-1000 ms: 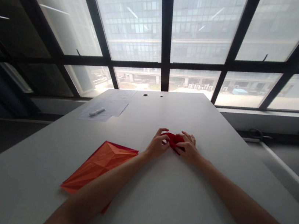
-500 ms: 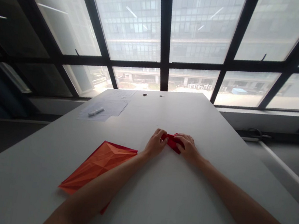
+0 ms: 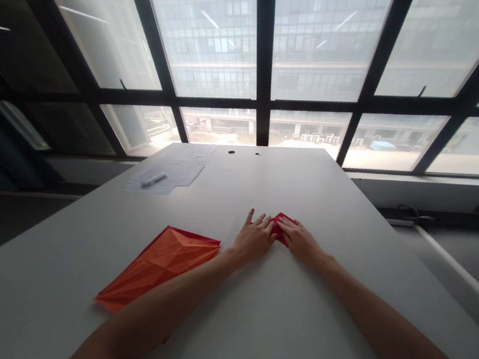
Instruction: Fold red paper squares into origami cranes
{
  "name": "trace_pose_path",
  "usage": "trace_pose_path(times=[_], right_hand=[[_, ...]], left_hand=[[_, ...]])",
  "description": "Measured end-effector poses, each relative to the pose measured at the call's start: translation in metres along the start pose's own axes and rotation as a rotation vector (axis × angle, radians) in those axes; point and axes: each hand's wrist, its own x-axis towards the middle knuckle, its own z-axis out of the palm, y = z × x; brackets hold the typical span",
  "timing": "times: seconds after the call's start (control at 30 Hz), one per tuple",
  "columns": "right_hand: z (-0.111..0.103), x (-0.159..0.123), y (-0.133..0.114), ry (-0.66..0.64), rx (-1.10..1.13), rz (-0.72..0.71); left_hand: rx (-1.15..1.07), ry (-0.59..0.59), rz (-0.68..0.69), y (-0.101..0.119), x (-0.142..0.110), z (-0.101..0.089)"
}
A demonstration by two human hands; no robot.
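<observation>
**A:** What's the room like?

**B:** A long white table (image 3: 51,278) runs toward a wall of tall windows (image 3: 439,53) with black frames (image 3: 264,46). Through the glass there's another building (image 3: 317,36), covered in rows of windows.

**A:** What's lying on the table?

**B:** Toward the far end there are some papers (image 3: 164,172) with a white pen (image 3: 154,179) on top. Closer in, an orange folded paper (image 3: 155,271) lies flat, creased into many facets.

**A:** And the arms?

**B:** Both are bare, stretched forward along the table and angled in toward each other. The left forearm (image 3: 170,294) crosses above the lower edge of the orange folded paper, and the right forearm (image 3: 379,327) comes in from the lower right.

**A:** Is either hand gripping anything?

**B:** No, neither one is clenched. The left hand (image 3: 253,241) is palm down with its fingers spread, just touching a small red folded paper (image 3: 281,228). The right hand (image 3: 297,240) lies flat, its fingers resting on that paper, which sits on the table between the two hands.
</observation>
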Motion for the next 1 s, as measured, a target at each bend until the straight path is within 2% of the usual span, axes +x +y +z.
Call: trace_pose_path(times=[0.1,0.17,0.3,0.4,0.53,0.67,0.83,1.0], right_hand=[[0.002,-0.001,0.002,-0.050,-0.063,0.026],[0.004,-0.002,0.004,-0.099,-0.103,0.031],[0.005,-0.004,0.006,-0.177,-0.174,0.033],[0.004,-0.006,0.005,-0.216,-0.205,0.038],[0.002,-0.007,0.002,-0.229,-0.237,0.066],[-0.001,-0.009,-0.004,-0.213,-0.286,0.202],[-0.004,-0.008,-0.012,-0.239,-0.316,0.379],[-0.002,-0.007,-0.012,-0.258,-0.319,0.401]], left_hand=[[0.205,-0.093,-0.080,0.002,-0.003,0.001],[0.259,-0.101,-0.098,0.002,-0.002,0.002],[0.203,-0.096,0.037,0.005,0.000,0.002],[0.090,-0.187,0.047,0.007,0.001,0.006],[-0.001,-0.262,-0.059,0.005,-0.002,0.011],[-0.009,-0.266,-0.136,0.005,-0.003,0.012],[0.054,-0.253,-0.305,0.003,-0.003,0.014],[0.137,-0.237,-0.448,-0.003,-0.003,0.018]])
